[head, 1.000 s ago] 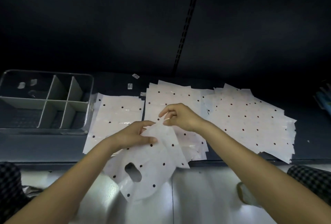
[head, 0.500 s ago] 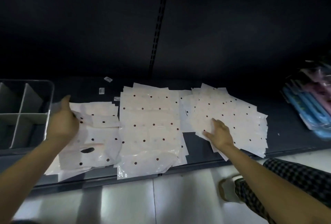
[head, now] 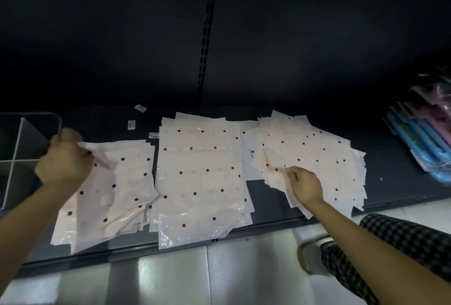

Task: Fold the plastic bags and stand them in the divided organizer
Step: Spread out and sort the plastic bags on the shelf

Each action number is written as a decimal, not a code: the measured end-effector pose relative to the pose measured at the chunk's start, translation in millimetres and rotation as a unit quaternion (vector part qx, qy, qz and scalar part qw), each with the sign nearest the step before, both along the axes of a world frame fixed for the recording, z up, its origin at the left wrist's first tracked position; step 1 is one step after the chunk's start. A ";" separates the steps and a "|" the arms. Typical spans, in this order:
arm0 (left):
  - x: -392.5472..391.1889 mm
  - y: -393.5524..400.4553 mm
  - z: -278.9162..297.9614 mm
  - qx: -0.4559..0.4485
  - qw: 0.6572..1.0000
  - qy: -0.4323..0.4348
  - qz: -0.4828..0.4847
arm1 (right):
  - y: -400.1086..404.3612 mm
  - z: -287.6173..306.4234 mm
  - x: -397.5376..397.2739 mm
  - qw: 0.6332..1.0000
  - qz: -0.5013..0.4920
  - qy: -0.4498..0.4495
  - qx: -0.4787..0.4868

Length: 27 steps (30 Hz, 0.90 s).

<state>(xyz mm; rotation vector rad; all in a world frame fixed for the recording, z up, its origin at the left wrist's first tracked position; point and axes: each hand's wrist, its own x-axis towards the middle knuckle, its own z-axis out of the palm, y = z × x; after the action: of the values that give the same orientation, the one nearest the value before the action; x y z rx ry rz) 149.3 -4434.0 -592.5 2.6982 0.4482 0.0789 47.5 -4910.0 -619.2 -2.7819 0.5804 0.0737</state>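
Shelf left: organizer (head: 29, 148) blocks the edge.
Shelf middle: bag piles (head: 200, 177) cover it (overlapping).
Right: blue packets (head: 419, 143) crowd the corner.

We see blue and pink packages (head: 424, 133) at the right of the dark shelf (head: 395, 182). Small labels (head: 140, 108) lie near its back.

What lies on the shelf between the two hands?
In the head view, the middle stack of dotted bags lies flat between the left hand, gripping the left stack, and the right hand on the right stack.
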 end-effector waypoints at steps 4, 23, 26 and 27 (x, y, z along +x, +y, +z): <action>-2.4 -7.8 -1.3 -0.040 0.998 -0.037 0.039 | 27.7 10.0 9.8 0.991 -0.028 -0.054 0.118; 7.7 5.2 -29.4 0.013 0.981 -0.017 -0.191 | 178.8 -22.0 33.3 0.965 0.239 0.024 0.110; 7.7 6.3 -36.6 0.069 0.960 0.136 -0.236 | 168.2 -35.6 20.2 0.946 0.313 0.087 -0.002; 7.0 7.3 -40.7 0.079 0.950 0.171 -0.249 | 167.2 -38.8 17.9 0.942 0.323 0.088 -0.025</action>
<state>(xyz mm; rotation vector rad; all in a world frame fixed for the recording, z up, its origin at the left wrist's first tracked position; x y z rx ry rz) 156.3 -4426.7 -633.2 2.9010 -0.1661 -0.5226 65.4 -4742.7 -658.0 -2.9089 -0.3218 0.4537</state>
